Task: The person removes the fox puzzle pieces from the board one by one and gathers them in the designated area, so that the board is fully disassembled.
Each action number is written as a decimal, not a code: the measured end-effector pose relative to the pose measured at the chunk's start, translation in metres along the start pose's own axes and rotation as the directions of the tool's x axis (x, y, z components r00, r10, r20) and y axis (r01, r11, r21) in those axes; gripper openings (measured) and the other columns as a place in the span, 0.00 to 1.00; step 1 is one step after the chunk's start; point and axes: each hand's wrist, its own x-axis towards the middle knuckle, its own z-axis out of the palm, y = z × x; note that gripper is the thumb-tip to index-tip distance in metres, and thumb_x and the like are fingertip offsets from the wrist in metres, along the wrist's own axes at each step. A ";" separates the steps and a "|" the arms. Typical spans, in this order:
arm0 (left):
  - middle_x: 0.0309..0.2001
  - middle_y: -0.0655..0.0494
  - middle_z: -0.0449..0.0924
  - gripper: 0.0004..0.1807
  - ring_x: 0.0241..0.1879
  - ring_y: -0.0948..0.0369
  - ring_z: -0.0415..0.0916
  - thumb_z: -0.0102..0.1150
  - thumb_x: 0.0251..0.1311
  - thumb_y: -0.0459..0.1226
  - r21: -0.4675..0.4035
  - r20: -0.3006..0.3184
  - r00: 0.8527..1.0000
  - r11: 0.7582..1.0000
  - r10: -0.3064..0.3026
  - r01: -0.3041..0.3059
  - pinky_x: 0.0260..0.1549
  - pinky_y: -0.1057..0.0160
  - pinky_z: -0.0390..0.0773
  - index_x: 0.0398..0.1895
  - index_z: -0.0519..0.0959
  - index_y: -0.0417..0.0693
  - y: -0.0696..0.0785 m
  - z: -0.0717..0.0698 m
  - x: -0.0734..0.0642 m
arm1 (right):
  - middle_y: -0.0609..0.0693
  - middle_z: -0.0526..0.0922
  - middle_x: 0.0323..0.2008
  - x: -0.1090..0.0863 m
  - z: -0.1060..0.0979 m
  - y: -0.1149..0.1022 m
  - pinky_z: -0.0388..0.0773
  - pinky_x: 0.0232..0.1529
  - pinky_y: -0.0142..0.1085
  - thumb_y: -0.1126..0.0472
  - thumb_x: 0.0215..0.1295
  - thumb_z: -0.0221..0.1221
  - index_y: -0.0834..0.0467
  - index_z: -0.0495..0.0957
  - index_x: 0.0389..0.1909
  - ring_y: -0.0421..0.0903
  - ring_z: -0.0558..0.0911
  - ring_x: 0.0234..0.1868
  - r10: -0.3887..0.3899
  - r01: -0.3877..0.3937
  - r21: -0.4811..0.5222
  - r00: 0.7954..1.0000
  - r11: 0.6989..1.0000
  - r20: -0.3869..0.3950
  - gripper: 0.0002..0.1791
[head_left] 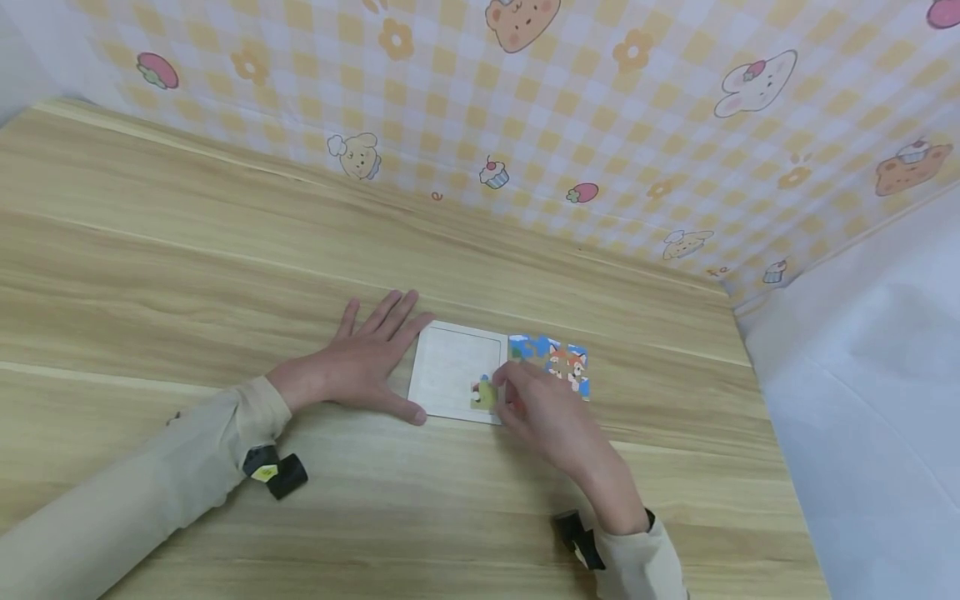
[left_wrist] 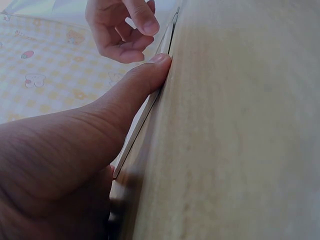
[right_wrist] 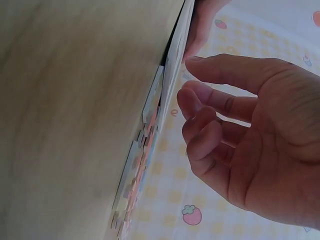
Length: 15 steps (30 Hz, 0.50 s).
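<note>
A white puzzle tray (head_left: 456, 367) lies flat on the wooden table, with a thin line around its inner area. One green puzzle piece (head_left: 482, 395) sits in its near right part, partly covered by my right hand (head_left: 551, 417). That hand hovers over the tray's right edge; in the right wrist view its fingers (right_wrist: 202, 122) are loosely curled, thumb apart, with nothing between them. My left hand (head_left: 360, 360) is spread along the tray's left side, its thumb (left_wrist: 159, 60) touching the near edge and its forefinger at the far left corner.
Right of the tray lie several loose puzzle pieces (head_left: 567, 362), blue with an orange animal face, partly hidden behind my right hand. A checked cloth (head_left: 420, 108) with cartoon prints rises behind the table (head_left: 225, 250). White material (head_left: 862, 375) borders the right side.
</note>
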 end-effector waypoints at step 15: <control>0.72 0.41 0.26 0.65 0.70 0.48 0.21 0.62 0.39 0.68 0.008 -0.001 1.000 1.000 -0.003 0.003 0.56 0.34 0.23 0.73 0.42 0.44 0.000 0.000 0.000 | 0.41 0.73 0.27 0.004 0.004 -0.005 0.68 0.24 0.28 0.64 0.54 0.66 0.57 0.76 0.48 0.37 0.70 0.23 -0.016 0.017 -0.013 1.000 1.000 0.014 0.19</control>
